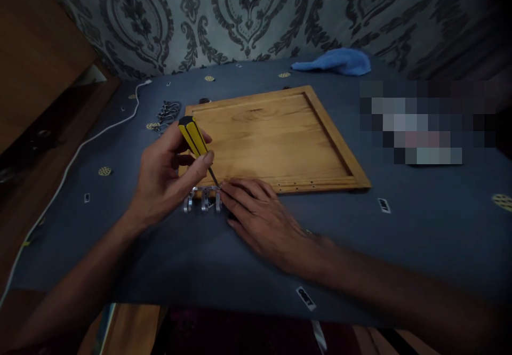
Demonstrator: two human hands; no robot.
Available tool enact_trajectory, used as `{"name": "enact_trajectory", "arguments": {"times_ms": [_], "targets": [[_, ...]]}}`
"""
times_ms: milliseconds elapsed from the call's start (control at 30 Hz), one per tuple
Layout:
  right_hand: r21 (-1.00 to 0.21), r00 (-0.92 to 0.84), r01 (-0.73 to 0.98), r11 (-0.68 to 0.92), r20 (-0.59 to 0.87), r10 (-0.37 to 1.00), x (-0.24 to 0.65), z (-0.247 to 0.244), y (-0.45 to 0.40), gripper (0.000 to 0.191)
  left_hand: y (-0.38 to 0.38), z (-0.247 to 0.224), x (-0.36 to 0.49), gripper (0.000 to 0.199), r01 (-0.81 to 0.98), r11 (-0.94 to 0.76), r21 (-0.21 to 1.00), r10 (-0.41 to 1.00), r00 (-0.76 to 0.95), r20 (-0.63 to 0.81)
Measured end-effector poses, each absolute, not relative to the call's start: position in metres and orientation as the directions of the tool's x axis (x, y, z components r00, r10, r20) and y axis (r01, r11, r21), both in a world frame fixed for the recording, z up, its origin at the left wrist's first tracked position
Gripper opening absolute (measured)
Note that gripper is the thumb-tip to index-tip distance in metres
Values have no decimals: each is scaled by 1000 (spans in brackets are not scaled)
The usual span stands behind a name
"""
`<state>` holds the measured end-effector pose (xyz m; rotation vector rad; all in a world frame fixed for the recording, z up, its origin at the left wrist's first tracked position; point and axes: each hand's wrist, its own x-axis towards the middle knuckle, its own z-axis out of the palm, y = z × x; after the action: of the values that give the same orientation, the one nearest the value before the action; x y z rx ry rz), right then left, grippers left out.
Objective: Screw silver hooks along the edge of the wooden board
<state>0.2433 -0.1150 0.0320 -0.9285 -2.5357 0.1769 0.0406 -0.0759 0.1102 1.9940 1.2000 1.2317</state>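
My left hand (170, 171) is closed around the yellow and black handle of a screwdriver (194, 136). The screwdriver slants down, its tip at the base of a silver metal hook (218, 200) on the near edge of a framed wooden board (256, 136). My right hand (266, 219) reaches in palm down, fingertips pressed at that hook's base beside the tip. Its other fingers rest on the frame. Two more silver hooks (196, 199) stick out from the same edge, to the left. Any screw under the tip is too small to make out.
Several loose metal hooks (168, 111) lie beyond my left hand. A blue cloth (340, 62) is at the back by the patterned wall. A white cable (80, 150) runs along the left side. Small dark holes (296, 185) mark the near frame edge. One area at right is pixelated.
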Motion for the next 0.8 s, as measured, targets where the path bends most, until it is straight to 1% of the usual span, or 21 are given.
{"name": "enact_trajectory", "arguments": {"times_ms": [233, 333, 567, 667, 800], "targets": [[-298, -675, 569, 766, 363, 642, 242, 32, -115, 45, -75, 107, 41, 16, 430, -484, 762, 875, 219, 432], [-290, -677, 576, 764, 354, 645, 242, 32, -115, 43, -75, 107, 41, 18, 439, -499, 747, 866, 235, 441], [-258, -684, 582, 772, 358, 635, 242, 32, -115, 43, -74, 110, 42, 17, 417, -519, 746, 855, 253, 453], [-267, -685, 577, 772, 357, 635, 243, 32, -114, 43, -73, 111, 42, 14, 406, -521, 751, 854, 262, 451], [-274, -686, 579, 768, 345, 640, 243, 33, -115, 43, -74, 112, 42, 15, 395, -511, 763, 859, 272, 435]]}}
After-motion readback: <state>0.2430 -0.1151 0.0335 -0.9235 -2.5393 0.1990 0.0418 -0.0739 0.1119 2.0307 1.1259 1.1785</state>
